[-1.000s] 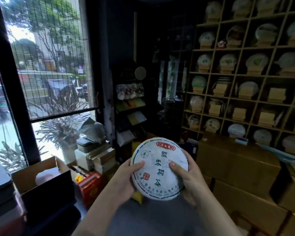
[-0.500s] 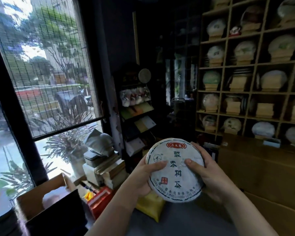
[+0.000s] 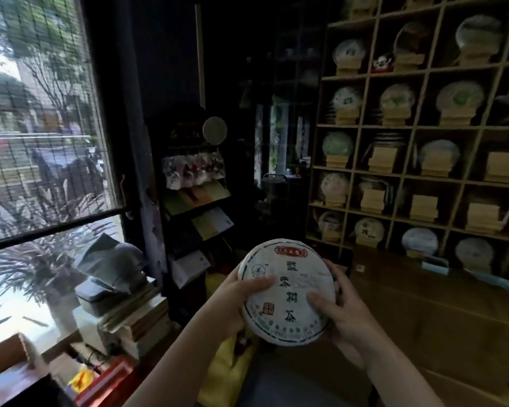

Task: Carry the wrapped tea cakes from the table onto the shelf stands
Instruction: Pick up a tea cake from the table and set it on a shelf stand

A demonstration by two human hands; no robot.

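Wrapped tea cake, a round white paper disc printed with dark characters down its middle and a red label near its top edge, is held in the air in front of the person, face toward the camera and tilted a little. It rests on no surface. The left hand grips its left rim, thumb lying across the printed face and the other fingers curled behind, out of sight. The right hand grips the right rim the same way, thumb pressed on the face near the lower characters, fingers wrapped round the far edge. Both forearms reach up from the bottom of the view.

Below the cake lies a yellow bag. To the right and behind stands a wooden grid shelf of square compartments. Many compartments hold a round wrapped cake propped upright on a small wooden stand; several stands in the lower middle rows, such as one, carry no cake. Under the shelf runs a brown wooden bench.

To the left, a stack of books and boxes with a grey wrapped bundle on top sits by a large window covered in dark mesh, with plants and a street outside. Between window and shelf, a dark rack shows packets and leaflets on slanted tiers.
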